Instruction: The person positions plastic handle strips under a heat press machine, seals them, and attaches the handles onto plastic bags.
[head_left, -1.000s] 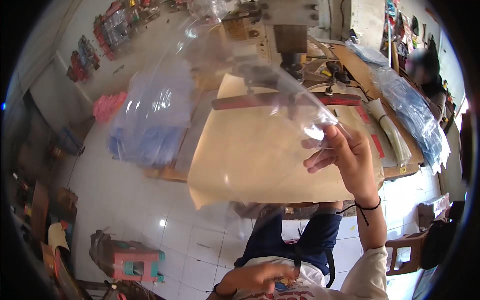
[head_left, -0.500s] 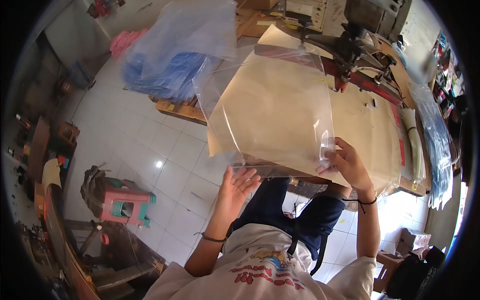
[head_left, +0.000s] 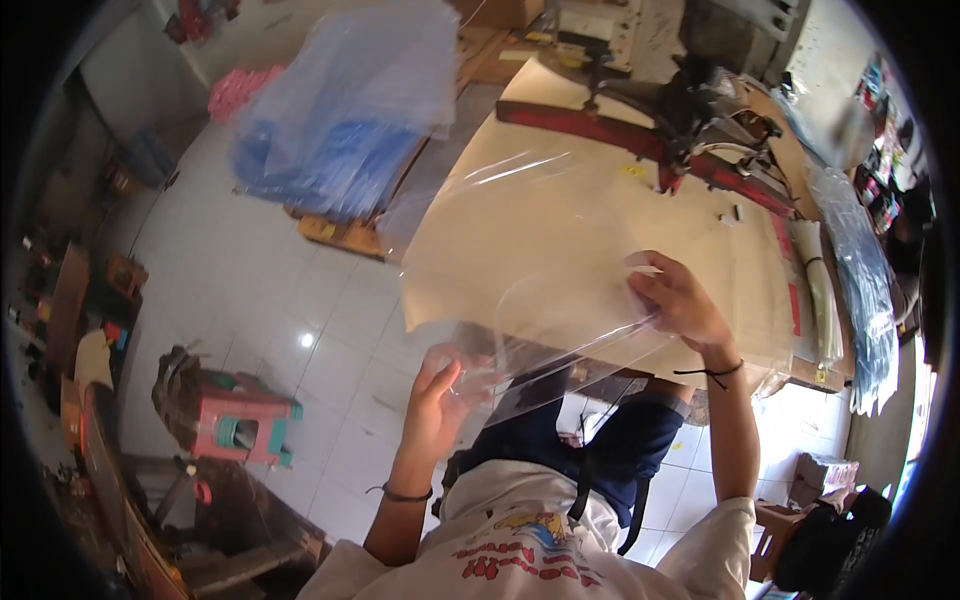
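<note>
A clear plastic sheet (head_left: 545, 285) stretches between my two hands, tilted and partly blurred, above a tan paper-like sheet (head_left: 480, 235) on the worktable. My right hand (head_left: 682, 305) pinches its right side. At the lower left corner, my left hand (head_left: 440, 400) closes on the plastic, thumb on the near side and fingers showing through the film. Beyond the hands, a machine with a long red bar (head_left: 590, 125) lies across the tan sheet.
Stacked bluish plastic sheets (head_left: 325, 150) sit at the table's left, with a pink bundle (head_left: 240, 92) behind. A pink and green stool (head_left: 240, 420) stands on the tiled floor. Long plastic strips (head_left: 860, 270) hang at the right edge, beside a rolled sheet (head_left: 818, 290).
My left hand has moved slightly left and down and has taken hold of the plastic's corner. My right hand has risen a little, and the sheet has tilted.
</note>
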